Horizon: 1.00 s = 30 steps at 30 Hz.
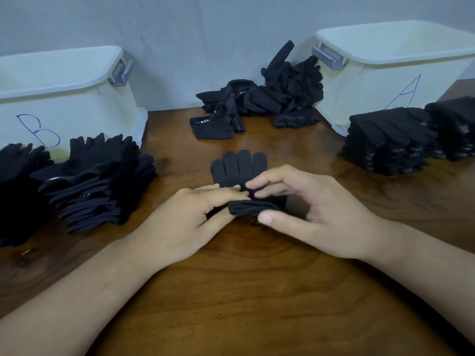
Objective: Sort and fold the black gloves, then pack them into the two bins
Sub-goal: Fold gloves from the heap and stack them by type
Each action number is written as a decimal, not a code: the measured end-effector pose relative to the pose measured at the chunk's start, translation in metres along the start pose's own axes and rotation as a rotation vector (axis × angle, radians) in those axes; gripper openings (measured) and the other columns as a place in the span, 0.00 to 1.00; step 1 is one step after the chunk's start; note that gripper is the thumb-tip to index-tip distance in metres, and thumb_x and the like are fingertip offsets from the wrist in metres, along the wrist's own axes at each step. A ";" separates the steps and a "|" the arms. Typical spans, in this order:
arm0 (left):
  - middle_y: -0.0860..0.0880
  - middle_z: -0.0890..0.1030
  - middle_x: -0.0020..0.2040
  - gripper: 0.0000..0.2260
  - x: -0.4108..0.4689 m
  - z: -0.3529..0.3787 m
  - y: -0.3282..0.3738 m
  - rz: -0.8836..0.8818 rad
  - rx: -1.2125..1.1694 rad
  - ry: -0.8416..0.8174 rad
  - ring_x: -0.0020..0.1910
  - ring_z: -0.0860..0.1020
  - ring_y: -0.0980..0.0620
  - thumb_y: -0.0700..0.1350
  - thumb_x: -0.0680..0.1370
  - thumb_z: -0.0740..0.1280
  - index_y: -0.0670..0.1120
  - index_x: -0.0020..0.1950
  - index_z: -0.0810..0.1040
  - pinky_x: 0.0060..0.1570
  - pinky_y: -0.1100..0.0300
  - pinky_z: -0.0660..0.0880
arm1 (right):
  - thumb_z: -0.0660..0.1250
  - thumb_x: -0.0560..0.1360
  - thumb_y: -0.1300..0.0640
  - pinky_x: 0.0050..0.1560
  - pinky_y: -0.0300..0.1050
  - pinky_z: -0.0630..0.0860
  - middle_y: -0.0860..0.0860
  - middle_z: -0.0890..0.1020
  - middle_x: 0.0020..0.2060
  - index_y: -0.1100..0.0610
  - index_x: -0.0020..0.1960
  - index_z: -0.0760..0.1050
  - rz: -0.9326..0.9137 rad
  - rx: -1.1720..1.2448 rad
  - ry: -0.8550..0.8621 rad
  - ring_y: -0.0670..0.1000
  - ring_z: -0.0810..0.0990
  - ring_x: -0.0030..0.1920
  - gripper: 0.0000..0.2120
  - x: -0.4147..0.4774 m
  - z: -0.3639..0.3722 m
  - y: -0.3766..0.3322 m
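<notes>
Pinching the glove [239, 168] cuff with your left hand [185, 222] and right hand [316, 214] fingers [264, 183], crease it square against the surface [257, 291].

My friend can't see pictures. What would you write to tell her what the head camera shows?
A left hand and right hand pinch the folded cuff end of a black glove on a wooden table. Folded glove stacks sit before white bin B on the left and bin A on the right, with a loose pile between them.
</notes>
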<state>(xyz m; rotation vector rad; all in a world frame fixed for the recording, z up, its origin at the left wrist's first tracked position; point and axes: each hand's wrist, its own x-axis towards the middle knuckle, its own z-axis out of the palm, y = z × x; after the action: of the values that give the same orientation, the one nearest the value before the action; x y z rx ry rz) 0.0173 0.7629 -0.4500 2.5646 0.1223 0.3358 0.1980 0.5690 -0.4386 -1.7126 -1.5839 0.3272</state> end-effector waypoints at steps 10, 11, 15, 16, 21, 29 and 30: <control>0.58 0.87 0.55 0.12 -0.003 -0.001 0.015 -0.139 -0.191 0.000 0.57 0.84 0.57 0.54 0.86 0.63 0.59 0.68 0.82 0.58 0.49 0.80 | 0.70 0.83 0.48 0.45 0.43 0.79 0.42 0.85 0.45 0.47 0.61 0.83 0.045 -0.181 0.023 0.45 0.84 0.45 0.08 0.001 -0.001 0.013; 0.60 0.86 0.56 0.13 -0.003 0.000 0.020 -0.140 -0.224 0.004 0.59 0.83 0.58 0.53 0.87 0.63 0.59 0.68 0.81 0.62 0.52 0.79 | 0.71 0.83 0.51 0.43 0.38 0.77 0.41 0.85 0.43 0.49 0.59 0.84 0.042 -0.149 0.034 0.44 0.83 0.43 0.06 0.001 -0.002 0.012; 0.61 0.86 0.56 0.12 -0.003 0.000 0.032 -0.188 -0.368 0.036 0.62 0.82 0.61 0.51 0.86 0.63 0.66 0.64 0.81 0.67 0.58 0.76 | 0.71 0.83 0.55 0.46 0.32 0.78 0.37 0.87 0.47 0.52 0.64 0.84 0.084 -0.004 0.041 0.40 0.86 0.47 0.10 -0.003 -0.004 0.012; 0.59 0.87 0.55 0.12 -0.003 -0.001 0.034 -0.216 -0.405 0.021 0.60 0.83 0.58 0.52 0.86 0.63 0.65 0.67 0.79 0.67 0.53 0.77 | 0.70 0.83 0.55 0.50 0.35 0.80 0.39 0.88 0.50 0.53 0.66 0.84 0.099 0.041 0.041 0.40 0.86 0.51 0.12 -0.003 -0.005 0.012; 0.64 0.87 0.48 0.18 0.002 0.000 0.035 -0.308 -0.338 0.077 0.54 0.84 0.63 0.54 0.82 0.70 0.62 0.70 0.70 0.61 0.53 0.78 | 0.69 0.85 0.52 0.59 0.44 0.83 0.43 0.89 0.53 0.53 0.65 0.83 0.192 0.126 0.043 0.43 0.87 0.57 0.11 0.000 -0.005 0.014; 0.62 0.83 0.38 0.24 0.012 0.013 0.025 -0.437 -0.198 0.246 0.41 0.82 0.64 0.59 0.81 0.69 0.60 0.75 0.65 0.38 0.74 0.72 | 0.70 0.81 0.42 0.47 0.52 0.84 0.44 0.86 0.36 0.46 0.53 0.84 0.302 -0.036 0.141 0.45 0.86 0.40 0.09 0.009 0.000 0.019; 0.62 0.83 0.39 0.24 0.014 0.014 0.024 -0.436 -0.177 0.251 0.40 0.82 0.64 0.59 0.82 0.69 0.59 0.75 0.65 0.36 0.74 0.72 | 0.71 0.80 0.42 0.46 0.47 0.83 0.42 0.85 0.35 0.45 0.54 0.84 0.317 -0.062 0.156 0.43 0.85 0.39 0.09 0.011 0.001 0.018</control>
<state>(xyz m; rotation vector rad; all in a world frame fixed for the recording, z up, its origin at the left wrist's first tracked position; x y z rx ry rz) 0.0346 0.7376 -0.4459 2.2346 0.6984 0.4722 0.2132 0.5807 -0.4484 -1.9893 -1.2221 0.2935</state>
